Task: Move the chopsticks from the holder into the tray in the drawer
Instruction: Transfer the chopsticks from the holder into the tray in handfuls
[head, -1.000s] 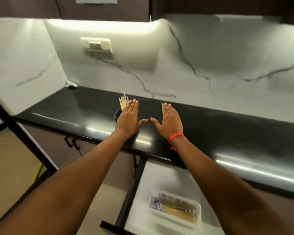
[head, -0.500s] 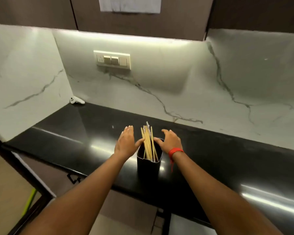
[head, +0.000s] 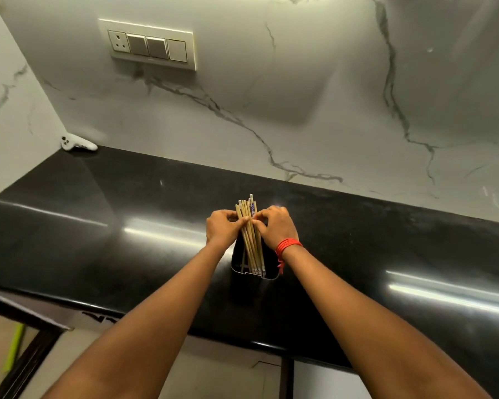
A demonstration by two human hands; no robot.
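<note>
A bundle of several pale wooden chopsticks stands in a black square holder on the black countertop. My left hand closes on the bundle from the left. My right hand, with a red thread band at the wrist, closes on it from the right. Fingertips of both hands meet around the sticks just below their upper ends. The sticks' lower ends are still inside the holder. The drawer and its tray are out of view.
A white game controller lies in the counter's far left corner. A switch plate sits on the marble back wall. The counter's front edge runs just below the holder. A dark frame and floor show at lower left.
Both hands went from flat and open beside the holder to closed around the chopsticks. The camera moved in and tilted up, so the drawer and tray dropped out of view.
</note>
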